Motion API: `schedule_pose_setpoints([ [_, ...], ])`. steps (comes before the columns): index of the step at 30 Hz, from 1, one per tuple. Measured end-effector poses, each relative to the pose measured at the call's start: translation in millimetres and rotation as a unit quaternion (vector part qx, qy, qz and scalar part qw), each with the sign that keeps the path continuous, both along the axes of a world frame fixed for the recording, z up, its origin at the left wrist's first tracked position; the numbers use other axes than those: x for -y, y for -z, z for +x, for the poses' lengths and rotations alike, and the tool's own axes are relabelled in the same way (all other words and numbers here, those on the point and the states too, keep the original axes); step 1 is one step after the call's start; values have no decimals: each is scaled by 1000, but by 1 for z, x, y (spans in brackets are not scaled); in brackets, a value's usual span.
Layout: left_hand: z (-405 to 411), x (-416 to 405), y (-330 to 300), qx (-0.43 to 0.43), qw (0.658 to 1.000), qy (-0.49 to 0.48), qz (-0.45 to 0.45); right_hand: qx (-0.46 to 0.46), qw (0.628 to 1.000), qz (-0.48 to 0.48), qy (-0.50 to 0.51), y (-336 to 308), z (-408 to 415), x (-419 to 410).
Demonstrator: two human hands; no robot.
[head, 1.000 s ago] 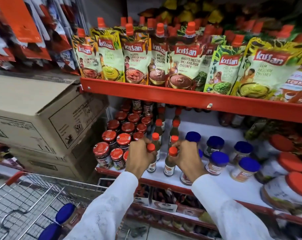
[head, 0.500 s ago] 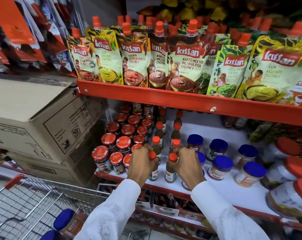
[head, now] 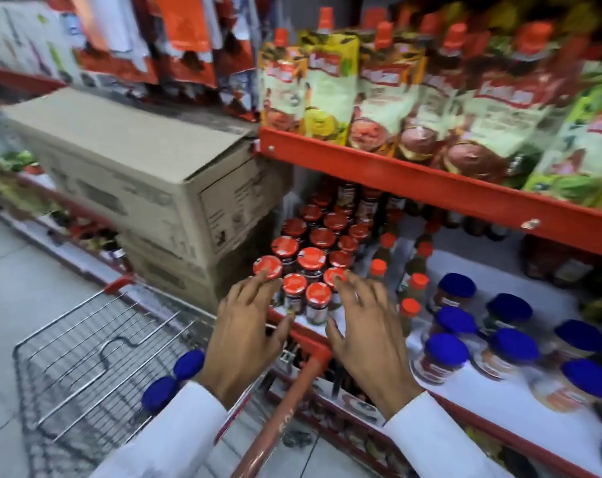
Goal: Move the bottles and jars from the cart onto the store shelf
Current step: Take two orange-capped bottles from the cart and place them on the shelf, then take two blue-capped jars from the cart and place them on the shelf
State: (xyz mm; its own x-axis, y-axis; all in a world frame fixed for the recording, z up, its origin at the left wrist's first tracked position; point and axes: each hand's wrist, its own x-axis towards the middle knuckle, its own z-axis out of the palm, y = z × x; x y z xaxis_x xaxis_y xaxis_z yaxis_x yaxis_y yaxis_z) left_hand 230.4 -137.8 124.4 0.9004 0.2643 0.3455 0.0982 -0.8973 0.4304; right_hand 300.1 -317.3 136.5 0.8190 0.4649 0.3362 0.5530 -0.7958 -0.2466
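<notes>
My left hand (head: pixel 248 336) and my right hand (head: pixel 365 336) hover open, fingers spread, at the front edge of the white store shelf (head: pixel 513 401), holding nothing. Their fingertips reach over the front red-lidded jars (head: pixel 310 260). Slim orange-capped bottles (head: pixel 410 310) stand just right of my right hand. Blue-lidded jars (head: pixel 446 357) stand further right on the shelf. Below my left wrist, in the wire cart (head: pixel 86 367), lie two blue-lidded jars (head: pixel 188 363), partly hidden by my sleeve. The frame is blurred by motion.
Stacked cardboard boxes (head: pixel 148 181) sit left of the shelf, above the cart. A red upper shelf (head: pixel 430 181) with sauce pouches (head: pixel 385 91) overhangs the jars. The cart's red handle (head: pixel 286 405) runs between my forearms.
Both hands have let go of the orange-capped bottles, opened and drawn back toward the shelf's front edge. The view has swung left and down, showing more of the cart.
</notes>
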Motion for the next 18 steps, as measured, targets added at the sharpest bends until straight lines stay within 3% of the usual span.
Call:
schedule_pose_setpoints([
  [6,-88,-67,37,-49,992,-119,-10,-32,989,-11,-146,31,-26,-75],
  [11,-143,-109,81,-101,972,-199,-66,-91,957,-65,-267,73,-43,-141],
  [18,-142,-145,135,-199,948,-196,-153,-174,906,-191,-334,131,-46,-220],
])
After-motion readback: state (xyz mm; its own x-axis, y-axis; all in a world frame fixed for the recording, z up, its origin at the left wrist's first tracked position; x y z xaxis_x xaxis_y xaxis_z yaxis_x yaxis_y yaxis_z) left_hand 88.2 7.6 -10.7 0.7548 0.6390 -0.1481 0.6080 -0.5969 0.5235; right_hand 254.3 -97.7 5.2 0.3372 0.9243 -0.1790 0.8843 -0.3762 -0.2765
